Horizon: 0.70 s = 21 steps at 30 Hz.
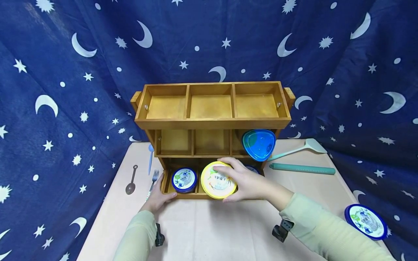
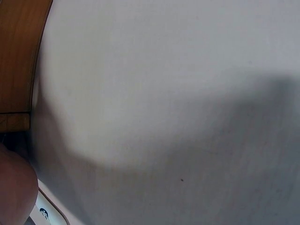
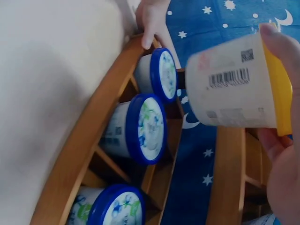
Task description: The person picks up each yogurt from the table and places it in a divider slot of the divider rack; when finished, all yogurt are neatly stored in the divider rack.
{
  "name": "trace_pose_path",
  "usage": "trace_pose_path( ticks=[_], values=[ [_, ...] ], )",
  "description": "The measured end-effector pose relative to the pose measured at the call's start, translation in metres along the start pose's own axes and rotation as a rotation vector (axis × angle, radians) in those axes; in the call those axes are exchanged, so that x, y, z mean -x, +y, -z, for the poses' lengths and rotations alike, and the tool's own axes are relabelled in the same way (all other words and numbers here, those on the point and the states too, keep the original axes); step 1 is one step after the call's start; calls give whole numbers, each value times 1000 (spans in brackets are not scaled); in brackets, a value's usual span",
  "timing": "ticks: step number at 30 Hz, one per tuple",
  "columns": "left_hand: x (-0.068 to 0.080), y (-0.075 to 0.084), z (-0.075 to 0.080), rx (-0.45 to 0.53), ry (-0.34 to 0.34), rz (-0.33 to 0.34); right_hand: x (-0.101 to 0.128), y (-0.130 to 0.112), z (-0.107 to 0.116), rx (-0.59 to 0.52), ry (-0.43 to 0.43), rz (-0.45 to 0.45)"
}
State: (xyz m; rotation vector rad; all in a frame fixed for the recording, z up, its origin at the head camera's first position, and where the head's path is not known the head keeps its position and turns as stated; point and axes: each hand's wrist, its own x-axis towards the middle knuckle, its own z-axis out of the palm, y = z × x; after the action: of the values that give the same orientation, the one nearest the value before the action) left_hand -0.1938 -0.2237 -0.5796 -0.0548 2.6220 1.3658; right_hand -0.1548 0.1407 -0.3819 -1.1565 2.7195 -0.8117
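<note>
My right hand [image 1: 226, 183] grips a white tub with a yellow lid [image 1: 213, 185], tipped lid-forward at the bottom tier of a wooden three-tier shelf [image 1: 212, 123]. In the right wrist view the tub [image 3: 229, 89] hangs above the shelf rim [image 3: 89, 140], clear of three blue-lidded tubs [image 3: 145, 127] lying in the compartments. One blue-lidded tub [image 1: 184, 179] fills the bottom left compartment. My left hand [image 1: 160, 197] holds the shelf's front-left corner, its fingers [image 3: 152, 21] over the rim. The left wrist view shows only that wooden corner [image 2: 18, 56] and pale tablecloth.
A blue triangular-lidded container [image 1: 259, 144] leans in the middle tier's right compartment. Left of the shelf lie a spoon [image 1: 131, 180], a fork [image 1: 152, 180] and a blue spoon [image 1: 150, 157]. On the right lie a teal spatula [image 1: 298, 148], a teal stick [image 1: 302, 168] and another blue-lidded tub [image 1: 365, 221].
</note>
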Motion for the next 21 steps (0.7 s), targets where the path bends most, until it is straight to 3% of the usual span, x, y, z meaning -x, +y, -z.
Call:
trace_pose_path(
  ticks=[9,14,21],
  values=[
    [0,3,0,27,-4,4,-14,-3,6,127,258,134],
    [0,3,-1,25,-7,20,-21,-1,12,190,342,204],
    [1,3,0,33,-5,8,-35,0,15,277,442,221]
  ],
)
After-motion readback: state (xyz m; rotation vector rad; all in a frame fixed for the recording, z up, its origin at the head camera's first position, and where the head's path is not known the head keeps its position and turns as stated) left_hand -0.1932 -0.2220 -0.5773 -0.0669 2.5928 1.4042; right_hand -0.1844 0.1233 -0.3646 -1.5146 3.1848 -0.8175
